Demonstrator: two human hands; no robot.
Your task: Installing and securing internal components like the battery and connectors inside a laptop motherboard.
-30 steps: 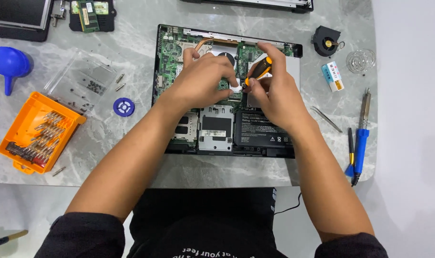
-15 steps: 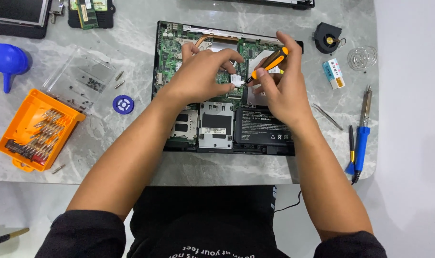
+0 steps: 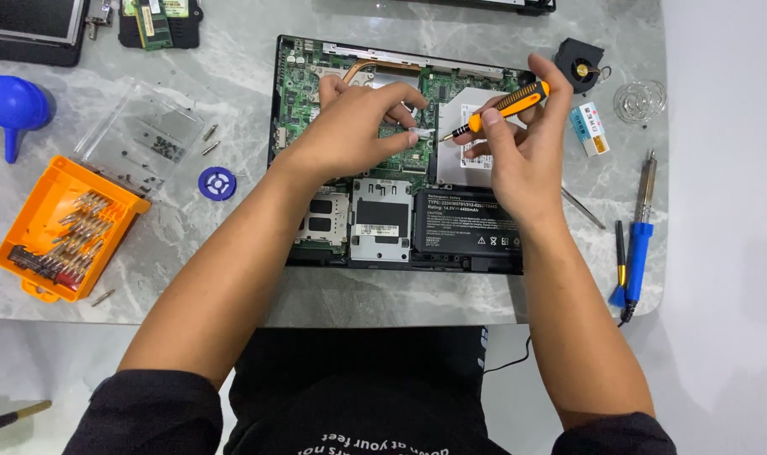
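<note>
Both hands are crowding the far half of the open laptop (image 3: 396, 211). Bare marble table (image 3: 232, 244) is staying passable left of it; orange bit case (image 3: 67, 227) and blue blower (image 3: 13, 105) are blocking farther left, soldering iron (image 3: 640, 236) on the right.

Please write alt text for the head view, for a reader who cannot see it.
Over an opened laptop on a grey marble table, the right hand holds an orange-and-black screwdriver, its tip near a small white part pinched by the left hand. An orange bit case lies at left.
</note>
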